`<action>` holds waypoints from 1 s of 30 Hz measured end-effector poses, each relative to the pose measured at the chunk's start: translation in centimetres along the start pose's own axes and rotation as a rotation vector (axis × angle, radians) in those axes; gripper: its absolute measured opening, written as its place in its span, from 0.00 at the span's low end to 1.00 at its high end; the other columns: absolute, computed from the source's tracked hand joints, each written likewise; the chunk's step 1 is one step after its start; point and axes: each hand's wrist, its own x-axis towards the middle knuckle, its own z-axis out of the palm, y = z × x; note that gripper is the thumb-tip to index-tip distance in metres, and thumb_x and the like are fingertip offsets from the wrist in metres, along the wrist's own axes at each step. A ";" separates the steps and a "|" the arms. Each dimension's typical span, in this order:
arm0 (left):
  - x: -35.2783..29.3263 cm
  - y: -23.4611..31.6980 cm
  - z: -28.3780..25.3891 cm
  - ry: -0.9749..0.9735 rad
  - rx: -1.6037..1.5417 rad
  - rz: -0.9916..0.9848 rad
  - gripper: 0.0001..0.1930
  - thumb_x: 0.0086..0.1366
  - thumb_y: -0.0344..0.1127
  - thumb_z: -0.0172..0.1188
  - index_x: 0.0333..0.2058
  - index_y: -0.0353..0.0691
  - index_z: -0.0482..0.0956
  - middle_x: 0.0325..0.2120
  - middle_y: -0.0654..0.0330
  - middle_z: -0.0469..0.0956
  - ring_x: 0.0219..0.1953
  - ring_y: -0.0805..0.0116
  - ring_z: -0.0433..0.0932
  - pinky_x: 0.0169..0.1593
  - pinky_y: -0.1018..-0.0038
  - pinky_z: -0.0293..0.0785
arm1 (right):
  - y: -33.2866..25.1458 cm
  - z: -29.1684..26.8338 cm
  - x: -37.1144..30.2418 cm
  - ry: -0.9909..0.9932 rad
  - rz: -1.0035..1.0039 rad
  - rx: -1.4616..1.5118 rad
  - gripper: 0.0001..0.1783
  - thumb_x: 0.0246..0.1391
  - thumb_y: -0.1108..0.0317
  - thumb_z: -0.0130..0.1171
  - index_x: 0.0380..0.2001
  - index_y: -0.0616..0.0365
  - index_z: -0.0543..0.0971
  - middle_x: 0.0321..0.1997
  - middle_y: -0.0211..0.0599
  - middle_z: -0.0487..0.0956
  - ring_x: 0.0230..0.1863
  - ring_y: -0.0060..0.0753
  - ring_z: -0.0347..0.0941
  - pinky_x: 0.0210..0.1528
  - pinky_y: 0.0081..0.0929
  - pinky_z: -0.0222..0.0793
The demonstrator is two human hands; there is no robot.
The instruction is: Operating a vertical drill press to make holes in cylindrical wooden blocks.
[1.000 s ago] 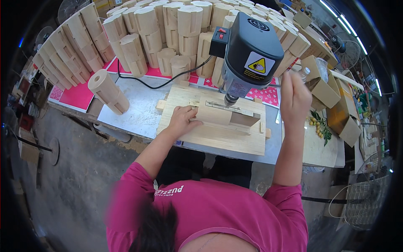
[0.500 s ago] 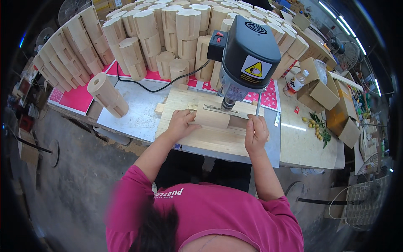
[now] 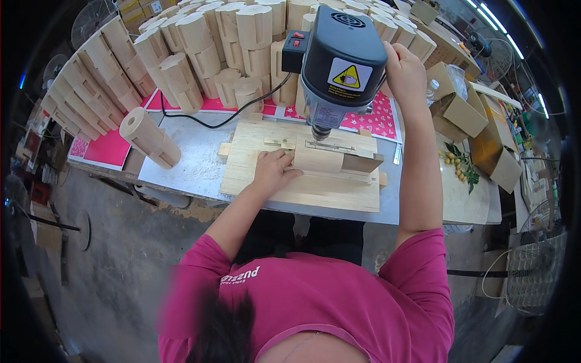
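Note:
A pale wooden cylinder (image 3: 318,160) lies on its side on a flat wooden board (image 3: 302,195), a dark block (image 3: 361,163) at its right end. My left hand (image 3: 275,173) is closed on the cylinder's left end, thumb along the front. Above the cylinder stands a drill press (image 3: 345,57) with a black head and a metal chuck (image 3: 321,132); I cannot make out the bit's tip. Raised at the right of that head, my right hand (image 3: 407,72) is closed around the feed lever, which is mostly hidden by the fingers and the head.
Many grooved wooden cylinders (image 3: 254,39) stand stacked behind the press. A single hollow one (image 3: 151,139) leans at the left on the table. A black cord (image 3: 242,112) crosses the tabletop. Cardboard boxes (image 3: 463,112), a bottle (image 3: 431,91) and yellow fruit with leaves (image 3: 460,166) are at the right.
My right hand has gone up and away from me with the lever, from in front of the press to beside its head. The chuck now sits higher. My left hand stays at the cylinder.

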 end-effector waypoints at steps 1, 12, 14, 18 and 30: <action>0.1 -0.1 -0.1 -0.003 -0.001 0.004 0.17 0.46 0.46 0.66 0.35 0.47 0.78 0.22 0.65 0.69 0.29 0.66 0.70 0.37 0.68 0.59 | -0.1 -0.1 -0.2 -0.005 0.000 0.001 0.24 0.55 0.48 0.42 0.24 0.59 0.74 0.26 0.52 0.76 0.33 0.54 0.73 0.36 0.44 0.66; -0.3 0.0 -0.3 -0.016 -0.012 -0.006 0.18 0.46 0.46 0.66 0.37 0.47 0.77 0.21 0.66 0.68 0.28 0.68 0.69 0.37 0.69 0.58 | -2.8 -3.1 -12.5 0.041 -0.139 0.217 0.09 0.50 0.74 0.53 0.17 0.61 0.70 0.13 0.41 0.64 0.13 0.38 0.63 0.18 0.28 0.57; -0.3 0.0 -0.3 -0.023 0.003 -0.008 0.18 0.46 0.46 0.65 0.37 0.47 0.78 0.22 0.66 0.68 0.28 0.68 0.69 0.37 0.69 0.58 | -1.9 -1.7 -15.0 0.043 -0.153 0.230 0.08 0.49 0.75 0.53 0.18 0.61 0.71 0.13 0.40 0.64 0.14 0.37 0.63 0.18 0.29 0.56; -0.3 -0.1 -0.2 -0.031 0.010 -0.005 0.18 0.46 0.46 0.66 0.37 0.47 0.78 0.22 0.66 0.69 0.29 0.67 0.70 0.37 0.69 0.58 | 1.4 3.0 -18.5 0.114 -0.215 0.313 0.02 0.48 0.77 0.53 0.26 0.62 0.74 0.17 0.37 0.68 0.18 0.36 0.64 0.22 0.30 0.57; -0.3 -0.1 -0.2 -0.051 0.010 -0.047 0.18 0.46 0.46 0.66 0.37 0.48 0.78 0.23 0.66 0.70 0.30 0.67 0.70 0.39 0.69 0.58 | -1.5 -1.3 -10.0 0.267 -0.295 0.350 0.06 0.50 0.70 0.57 0.28 0.62 0.75 0.16 0.39 0.71 0.15 0.32 0.67 0.19 0.24 0.60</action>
